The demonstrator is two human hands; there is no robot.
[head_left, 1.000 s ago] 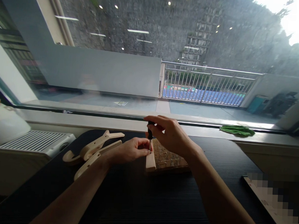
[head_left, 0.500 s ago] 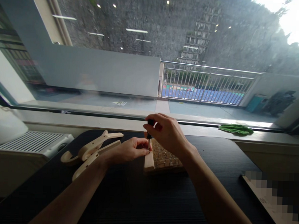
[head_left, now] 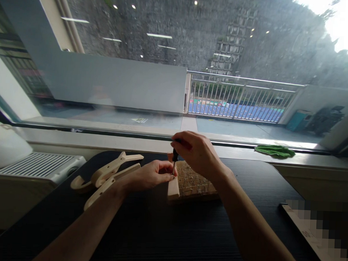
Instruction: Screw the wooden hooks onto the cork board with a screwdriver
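Observation:
My right hand (head_left: 194, 148) grips the black handle of a screwdriver (head_left: 175, 156), which stands nearly upright with its metal shaft pointing down. The shaft's tip meets a pale wooden bar (head_left: 173, 190) near a dark hole. Around that tip, the thumb and fingers of my left hand (head_left: 153, 175) are pinched together against the bar; what lies between them is too small to make out. The bar is at the left side of a brown, block-patterned board (head_left: 197, 182) lying on the dark table. My right wrist partly covers the board.
Several curved, pale wooden pieces (head_left: 110, 173) with holes lie at the table's left, beside my left forearm. A green cloth (head_left: 274, 151) rests on the windowsill (head_left: 127, 144). At the left is a radiator (head_left: 45, 165) with a white container (head_left: 7, 146) on it.
My right hand has shifted slightly right and turned on the screwdriver, showing more of its handle. The left hand and the bar stay in place.

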